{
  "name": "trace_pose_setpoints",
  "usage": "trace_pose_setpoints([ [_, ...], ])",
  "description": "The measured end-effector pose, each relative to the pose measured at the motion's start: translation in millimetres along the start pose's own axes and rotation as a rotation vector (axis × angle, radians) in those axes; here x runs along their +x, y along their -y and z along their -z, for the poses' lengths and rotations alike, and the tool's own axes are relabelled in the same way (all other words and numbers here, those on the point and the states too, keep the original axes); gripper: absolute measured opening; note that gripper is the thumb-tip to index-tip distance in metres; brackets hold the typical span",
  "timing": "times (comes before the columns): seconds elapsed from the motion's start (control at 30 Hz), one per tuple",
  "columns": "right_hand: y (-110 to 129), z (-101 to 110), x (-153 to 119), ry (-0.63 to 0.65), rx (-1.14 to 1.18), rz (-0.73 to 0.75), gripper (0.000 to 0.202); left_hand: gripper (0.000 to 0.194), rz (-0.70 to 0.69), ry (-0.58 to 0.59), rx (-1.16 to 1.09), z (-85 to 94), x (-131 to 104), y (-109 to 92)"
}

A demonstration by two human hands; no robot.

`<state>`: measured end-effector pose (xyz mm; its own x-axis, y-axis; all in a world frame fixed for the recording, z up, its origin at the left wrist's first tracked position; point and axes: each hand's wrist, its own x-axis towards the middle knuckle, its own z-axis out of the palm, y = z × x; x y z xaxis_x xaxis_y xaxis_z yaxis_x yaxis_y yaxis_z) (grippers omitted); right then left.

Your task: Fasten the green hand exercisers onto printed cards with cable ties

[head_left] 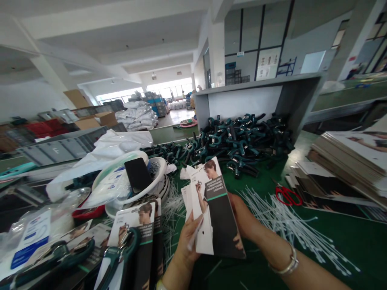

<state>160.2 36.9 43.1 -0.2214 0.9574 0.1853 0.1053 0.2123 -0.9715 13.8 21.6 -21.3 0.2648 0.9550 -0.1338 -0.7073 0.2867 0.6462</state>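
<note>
Between both hands, upright over the green table, is a printed packaging card [222,217] for a hand grip strengthener, with more cards behind its left side. My left hand [189,237] is closed on the left edges of these cards, thumb across the front. My right hand [243,217] grips the right edge of the front card, its fingers mostly hidden behind it. White cable ties [281,217] lie spread to the right of my right hand. At the lower left, a green hand grip strengthener [121,253] rests on another printed card [145,245].
A heap of green hand grips [238,141] spills from a grey bin [305,104] lying on its side. Red scissors [288,196] lie near stacked cards [347,161] at right. A black phone [138,175] rests on a white basin [159,177] at left.
</note>
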Motion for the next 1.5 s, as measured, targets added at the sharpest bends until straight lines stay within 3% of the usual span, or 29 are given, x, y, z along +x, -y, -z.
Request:
trace_pose_setpoints([
  [0.07, -3.5, 17.0, -2.3, -0.033, 0.081, -0.016, 0.033, 0.050, 0.003, 0.018, 0.023, -3.3, -0.4, -0.9],
  [0.1, -3.0, 27.0, -3.0, -0.111, 0.069, -0.006, 0.036, 0.050, 0.007, 0.030, 0.033, -4.9, -0.7, -1.4],
  [0.2, 7.9, 51.1, -3.4, -0.375, -0.267, 0.140, 0.037, 0.055, 0.017, 0.044, 0.090, -10.2, -1.6, -2.8],
  [0.23, 13.3, 54.5, -3.4, -0.377, -0.457, 0.223, 0.035, 0.057, 0.015, 0.043, 0.121, -12.0, -2.0, -3.0],
  [0.3, 22.1, 52.8, -3.0, -0.249, -0.829, 0.346, 0.027, 0.061, 0.019, 0.026, 0.195, -15.2, -2.8, -3.0],
  [0.4, 21.4, 37.0, -0.3, -0.059, -1.109, 0.355, 0.017, 0.064, 0.039, -0.031, 0.277, -17.3, -3.6, -3.1],
  [0.5, 8.5, 24.2, 5.7, -0.015, -1.082, 0.351, 0.019, 0.062, 0.033, -0.074, 0.336, -16.8, -3.3, -5.2],
  [0.57, 3.6, 25.1, 12.3, -0.110, -0.987, 0.383, 0.018, 0.059, 0.020, -0.071, 0.376, -16.5, -2.7, -7.5],
  [0.67, 8.5, 44.2, 25.2, -0.262, -0.801, 0.417, 0.017, 0.058, 0.040, -0.049, 0.380, -17.3, -2.2, -11.2],
  [0.77, 13.1, 79.3, 31.7, -0.150, -0.784, 0.325, 0.020, 0.063, 0.055, -0.104, 0.326, -16.1, -0.4, -16.7],
  [0.83, 6.1, 102.0, 25.6, -0.096, -0.941, 0.148, 0.026, 0.067, 0.032, -0.178, 0.301, -12.0, 3.1, -22.3],
  [0.9, -8.9, 115.6, 10.9, 0.054, -1.164, -0.037, 0.020, 0.070, 0.003, -0.259, 0.304, -5.4, 8.4, -28.4],
  [0.97, -26.2, 116.2, -7.7, 0.279, -1.298, -0.093, 0.009, 0.071, -0.020, -0.326, 0.325, 1.6, 14.1, -33.7],
  [1.03, -40.0, 107.6, -23.6, 0.342, -1.384, -0.097, 0.009, 0.069, -0.033, -0.365, 0.353, 6.7, 17.8, -37.4],
  [1.1, -47.6, 98.8, -32.2, 0.328, -1.417, -0.090, 0.015, 0.067, -0.032, -0.369, 0.374, 8.4, 18.0, -40.1],
  [1.2, -47.5, 101.6, -31.6, 0.280, -1.347, -0.092, 0.020, 0.069, 0.010, -0.318, 0.373, 6.3, 12.7, -43.8],
  [1.27, -40.7, 112.3, -26.0, 0.172, -1.174, -0.103, 0.017, 0.072, 0.042, -0.257, 0.360, 4.3, 8.2, -45.7],
  [1.4, -15.8, 118.1, -14.3, -0.149, -0.521, -0.159, 0.025, 0.080, 0.068, -0.130, 0.377, 2.3, 4.2, -43.4],
  [1.5, -1.3, 91.3, -10.2, -0.111, -0.052, -0.302, 0.033, 0.083, 0.118, -0.063, 0.418, 1.3, 4.1, -36.7],
])
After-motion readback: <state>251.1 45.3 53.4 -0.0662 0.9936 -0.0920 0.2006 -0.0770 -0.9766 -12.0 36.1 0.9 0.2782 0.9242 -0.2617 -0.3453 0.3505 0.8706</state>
